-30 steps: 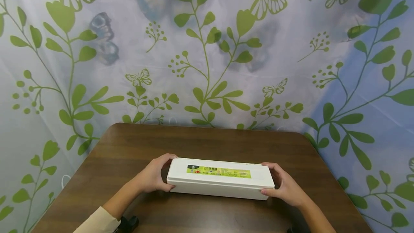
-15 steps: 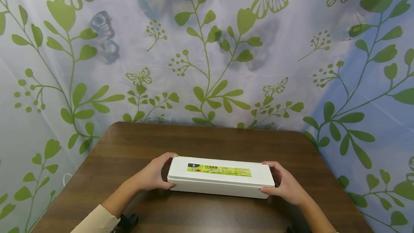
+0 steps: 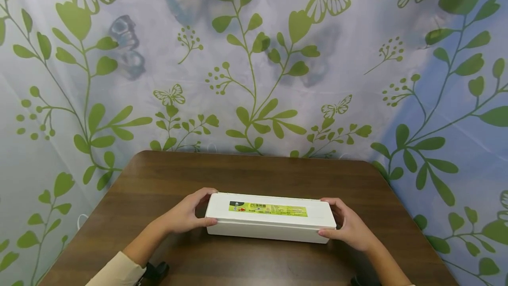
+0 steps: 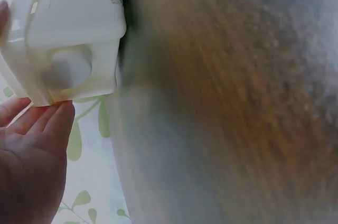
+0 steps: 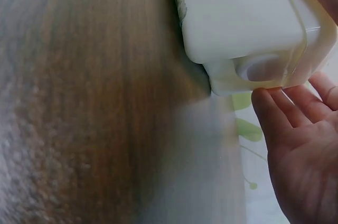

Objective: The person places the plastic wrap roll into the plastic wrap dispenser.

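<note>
A long white cling film box (image 3: 274, 229) with a green and yellow label (image 3: 267, 208) on its lid lies on the table, its length running left to right in the head view. My left hand (image 3: 185, 213) grips its left end, thumb at the front edge of the lid and fingers round the back corner. At the right end my right hand (image 3: 352, 227) holds it the same way, thumb on the front face just under the lid. Each wrist view shows a round opening in the end of the box (image 4: 74, 68), with fingertips against the back side.
The brown wooden table (image 3: 254, 171) has rounded far corners. Behind it hangs a pale cloth (image 3: 254, 78) printed with green leaves and butterflies. Dark straps (image 3: 156, 272) show near the wrists at the lower edge of the head view.
My left thumb has shifted up from the lower front corner to the lid's front edge. The box and my right hand stay nearly where they were.
</note>
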`<state>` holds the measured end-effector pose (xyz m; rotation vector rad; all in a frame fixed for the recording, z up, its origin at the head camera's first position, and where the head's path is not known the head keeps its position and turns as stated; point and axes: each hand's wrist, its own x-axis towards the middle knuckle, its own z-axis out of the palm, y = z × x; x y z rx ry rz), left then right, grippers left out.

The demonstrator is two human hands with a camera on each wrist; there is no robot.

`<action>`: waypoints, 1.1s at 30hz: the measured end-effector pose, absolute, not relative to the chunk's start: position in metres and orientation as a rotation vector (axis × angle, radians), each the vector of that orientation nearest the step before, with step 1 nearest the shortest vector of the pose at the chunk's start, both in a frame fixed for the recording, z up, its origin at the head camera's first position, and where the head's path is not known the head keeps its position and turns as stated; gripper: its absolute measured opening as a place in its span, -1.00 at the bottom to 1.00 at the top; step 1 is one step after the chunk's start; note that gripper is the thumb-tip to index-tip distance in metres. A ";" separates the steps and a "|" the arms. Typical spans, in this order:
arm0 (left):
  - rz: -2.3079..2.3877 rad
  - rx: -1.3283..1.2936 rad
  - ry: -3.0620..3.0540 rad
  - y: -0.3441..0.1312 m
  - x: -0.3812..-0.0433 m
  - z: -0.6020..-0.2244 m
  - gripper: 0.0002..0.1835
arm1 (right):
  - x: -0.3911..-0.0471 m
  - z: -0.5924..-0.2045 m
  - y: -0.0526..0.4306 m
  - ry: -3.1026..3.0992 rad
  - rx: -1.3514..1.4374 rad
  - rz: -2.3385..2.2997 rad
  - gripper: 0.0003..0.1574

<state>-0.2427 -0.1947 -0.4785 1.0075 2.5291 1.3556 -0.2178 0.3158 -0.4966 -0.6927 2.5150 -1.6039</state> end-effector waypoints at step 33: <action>1.505 0.972 2.452 -0.193 -0.247 -0.491 -0.18 | -0.223 -0.508 0.324 2.301 -0.729 -1.774 -0.13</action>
